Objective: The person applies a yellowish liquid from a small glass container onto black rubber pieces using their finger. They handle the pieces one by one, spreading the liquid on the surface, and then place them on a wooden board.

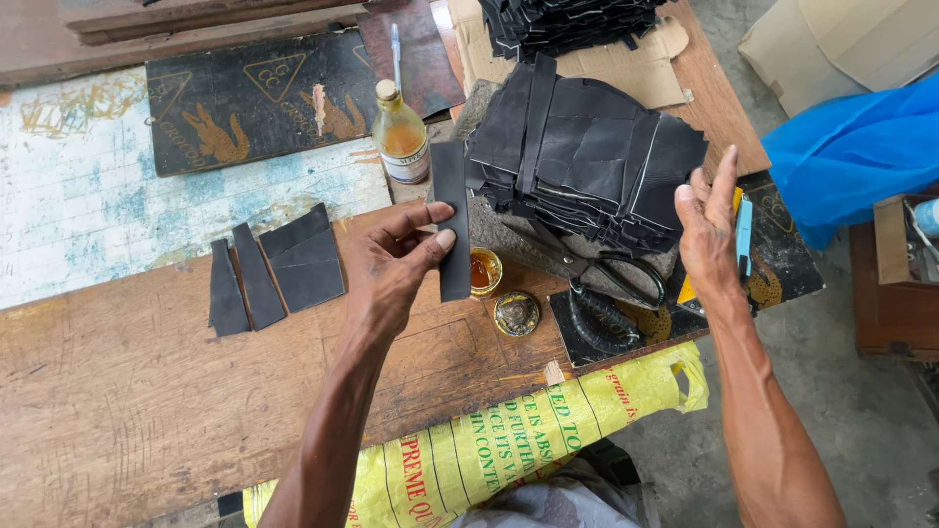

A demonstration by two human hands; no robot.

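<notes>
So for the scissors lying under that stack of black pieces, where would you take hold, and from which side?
By the black loop handles of the scissors, coming from the near, right side where the right hand is open beside them. The handles lie exposed toward the person, while the blades run back under the stack of black pieces.

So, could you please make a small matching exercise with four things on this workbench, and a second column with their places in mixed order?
Things:
1. black strip
2. scissors
3. glass bottle
4. four cut black pieces

Places:
A. lying flat on the wooden bench, left of the left hand
B. standing behind the strip
C. pinched in the left hand's fingers
D. lying below the tall black stack, near the right hand

Pairs: 1-C, 2-D, 3-B, 4-A
</notes>
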